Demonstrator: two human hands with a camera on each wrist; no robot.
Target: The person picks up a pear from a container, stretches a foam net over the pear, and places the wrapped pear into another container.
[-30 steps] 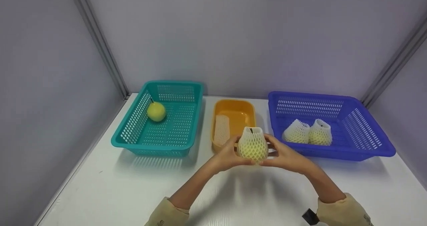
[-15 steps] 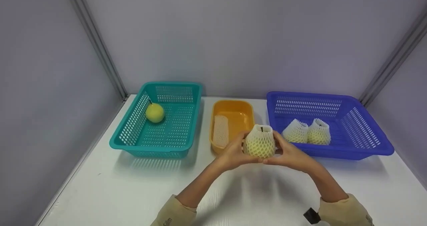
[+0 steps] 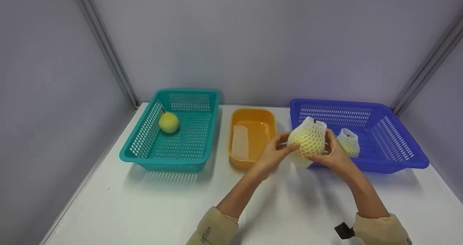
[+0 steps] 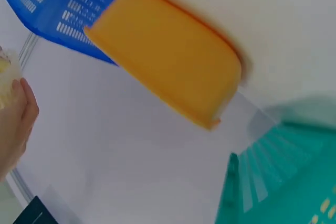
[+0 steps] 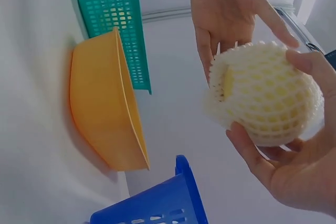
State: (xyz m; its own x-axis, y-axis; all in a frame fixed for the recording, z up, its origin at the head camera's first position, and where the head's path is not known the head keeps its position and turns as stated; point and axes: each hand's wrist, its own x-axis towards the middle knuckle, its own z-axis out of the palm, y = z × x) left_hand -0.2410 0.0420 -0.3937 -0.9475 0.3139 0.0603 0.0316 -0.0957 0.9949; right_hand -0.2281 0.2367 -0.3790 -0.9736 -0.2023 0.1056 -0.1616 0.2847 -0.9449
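Note:
A pale yellow pear in a white foam net (image 3: 307, 142) is held up above the table, in front of the blue basket (image 3: 389, 163). My right hand (image 3: 334, 156) grips its right side, thumb in front and fingers curled behind; the right wrist view shows this hold closely. At the pear's left side is my left hand (image 3: 273, 152), its thumb near the net. In the right wrist view the left hand's fingers (image 5: 203, 51) look fairly straight. Another netted pear (image 3: 348, 143) sits in the blue basket, partly hidden by my right hand.
A teal basket (image 3: 166, 161) on the left contains one bare yellow pear (image 3: 169, 122). Between the baskets stands an orange tub (image 3: 262, 129) with a flat foam net (image 3: 240, 142) in it. Grey panels (image 3: 231, 46) enclose the white table (image 3: 144, 208).
Both hands have moved right and slightly away with the netted pear, toward the blue basket. The pear has tilted, and the left hand's grasp has loosened. One netted pear in the basket is now hidden.

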